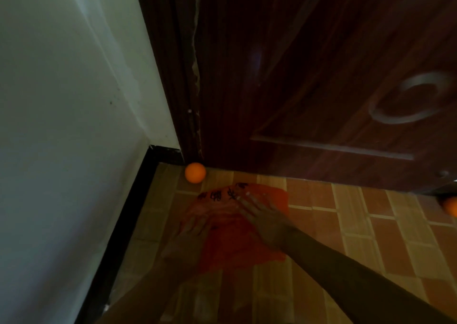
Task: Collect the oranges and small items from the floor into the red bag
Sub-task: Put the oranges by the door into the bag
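Both hands lie flat, fingers straight, on the bag, gripping nothing: right hand on its upper part, left hand on its left edge. The 1 red bag is spread on the tiled floor. 2 oranges show: 1 orange at the door corner, 1 at the right edge.

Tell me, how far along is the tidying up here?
Barely begun, by the look of it. Nothing looks collected: the red bag lies flat on the tiled floor. In hand: the left hand and the right hand both rest on the bag, fingers spread. Left to do: one orange sits by the door, and another shows at the right edge. No small items are visible.
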### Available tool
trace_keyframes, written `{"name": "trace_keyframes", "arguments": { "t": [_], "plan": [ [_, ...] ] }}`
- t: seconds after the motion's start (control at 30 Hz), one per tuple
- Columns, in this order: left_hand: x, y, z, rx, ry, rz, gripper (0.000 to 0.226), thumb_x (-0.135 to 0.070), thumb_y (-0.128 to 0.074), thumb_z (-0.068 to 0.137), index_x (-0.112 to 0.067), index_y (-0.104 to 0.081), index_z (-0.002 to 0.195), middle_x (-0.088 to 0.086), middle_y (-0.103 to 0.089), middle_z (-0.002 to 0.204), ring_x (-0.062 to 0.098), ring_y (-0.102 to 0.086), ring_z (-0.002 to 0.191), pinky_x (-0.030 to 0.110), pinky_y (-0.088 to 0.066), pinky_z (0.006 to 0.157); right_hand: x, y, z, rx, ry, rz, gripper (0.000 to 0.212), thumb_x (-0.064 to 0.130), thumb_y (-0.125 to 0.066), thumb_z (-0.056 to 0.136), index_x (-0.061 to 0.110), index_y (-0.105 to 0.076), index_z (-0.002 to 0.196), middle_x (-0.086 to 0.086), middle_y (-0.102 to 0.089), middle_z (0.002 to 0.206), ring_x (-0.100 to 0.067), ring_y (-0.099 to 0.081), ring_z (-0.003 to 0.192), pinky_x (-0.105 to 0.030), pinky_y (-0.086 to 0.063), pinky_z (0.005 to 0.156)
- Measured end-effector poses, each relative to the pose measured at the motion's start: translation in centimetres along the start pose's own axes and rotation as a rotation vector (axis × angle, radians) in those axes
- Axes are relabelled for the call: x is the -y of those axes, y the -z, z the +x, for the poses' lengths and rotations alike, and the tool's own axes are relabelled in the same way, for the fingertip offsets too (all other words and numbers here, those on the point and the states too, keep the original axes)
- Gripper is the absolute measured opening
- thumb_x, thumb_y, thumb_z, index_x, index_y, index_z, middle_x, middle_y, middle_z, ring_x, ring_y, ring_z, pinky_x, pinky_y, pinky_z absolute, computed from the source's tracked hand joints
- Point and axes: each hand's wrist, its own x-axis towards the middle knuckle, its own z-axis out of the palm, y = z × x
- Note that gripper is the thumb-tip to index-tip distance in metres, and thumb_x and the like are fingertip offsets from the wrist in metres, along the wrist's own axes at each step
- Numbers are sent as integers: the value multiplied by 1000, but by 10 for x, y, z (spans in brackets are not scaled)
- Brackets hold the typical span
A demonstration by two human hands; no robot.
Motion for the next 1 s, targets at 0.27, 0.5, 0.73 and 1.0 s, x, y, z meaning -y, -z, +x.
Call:
{"name": "trace_keyframes", "arguments": {
  "t": [0.27,0.5,0.73,1.0],
  "plan": [
    [26,-15,-17,278,61,89,92,-71,-4,89,-23,-20,165,9,-12,174,37,-2,160,71,-12,121,-40,-11,27,137,-183,29,75,39,-40,109,22,7,165,-4,25,167,-30,21,156,-57,10,124],
    [32,-3,-11,-227,-103,156,36,-52,-54,75,-36,-80,95,-3,-75,112,31,-75,106,56,-59,84,-30,-26,26,95,-333,359,72,42,-41,108,27,-1,166,0,7,174,-28,9,160,-56,-5,128],
    [-16,22,21,-185,-114,-159,71,-63,-43,93,-39,-29,158,-3,-5,173,28,1,160,71,-11,122,-7,-14,3,-65,-314,1078,39,32,-54,107,41,-54,145,6,-57,148,-13,-57,131,-33,-45,114],
    [-42,24,35,-237,-219,-147,76,-68,-40,91,-41,-24,160,-6,1,174,20,11,160,62,8,125,15,-15,-68,0,-653,1518,34,19,-72,98,16,-68,132,-8,-70,130,-13,-72,93,-22,-61,72]
  ]
}}
